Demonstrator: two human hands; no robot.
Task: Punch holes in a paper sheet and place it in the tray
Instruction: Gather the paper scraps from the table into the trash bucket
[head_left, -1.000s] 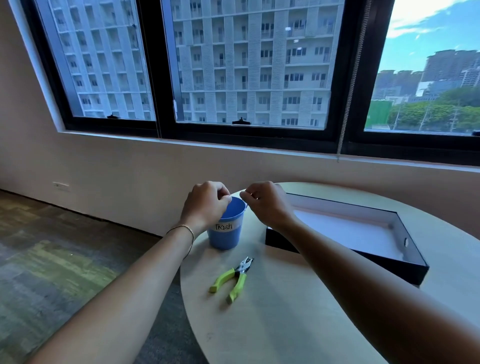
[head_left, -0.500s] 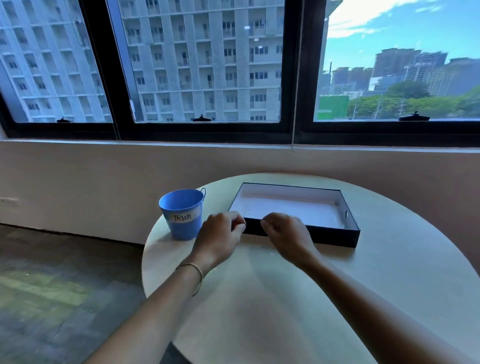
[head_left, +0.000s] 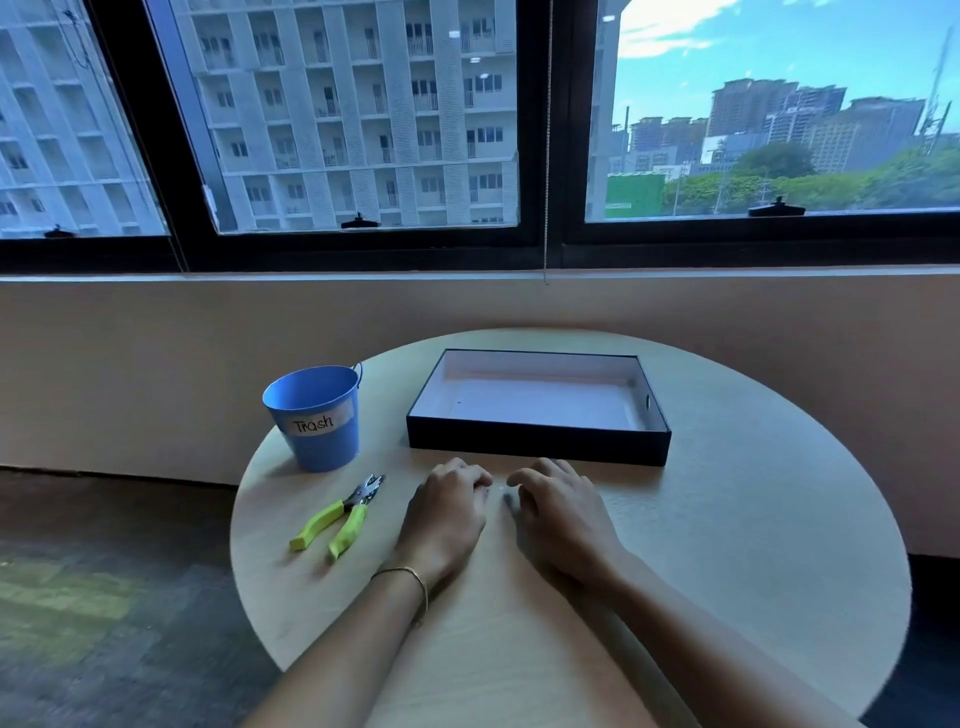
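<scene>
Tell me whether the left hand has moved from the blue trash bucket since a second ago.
Yes. The left hand has left the bucket rim and now rests on the table, nearer the person, right of the hole punch.

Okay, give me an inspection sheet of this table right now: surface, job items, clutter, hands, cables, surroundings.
Surface: round light wood table, dry.
Job's things: black tray with a white sheet inside; green-handled hole punch lying left of the hands.
Clutter: blue bucket labelled Trash; tiny white bits between the hands.
Grippers: left hand and right hand curled on the table, fingertips near the bits.
Cables: nothing seen.
Surroundings: window, blind cord, carpet.
</scene>
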